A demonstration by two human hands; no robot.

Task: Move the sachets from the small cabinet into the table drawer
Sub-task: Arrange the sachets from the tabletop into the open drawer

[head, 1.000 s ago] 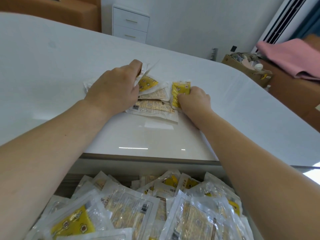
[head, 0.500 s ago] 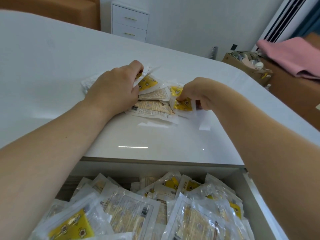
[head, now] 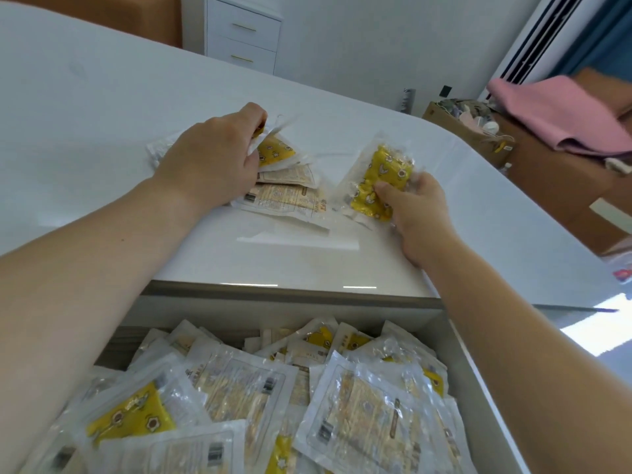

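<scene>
A small heap of clear sachets with yellow filling lies on the white table. My left hand lies over the heap's left side, its fingers curled round the top sachets. My right hand grips a few yellow sachets and holds them tilted up, just off the table to the right of the heap. Below the table's front edge the open drawer holds several more sachets. The small white cabinet stands by the far wall with its drawers closed.
A cardboard box of odds and ends sits on the floor beyond the table's right corner. A pink cloth lies on a brown surface at the right. A brown piece of furniture stands at the back left.
My right hand has picked up a few sachets from the heap's right side and drawn them rightward and up. My left hand stays on the heap.
</scene>
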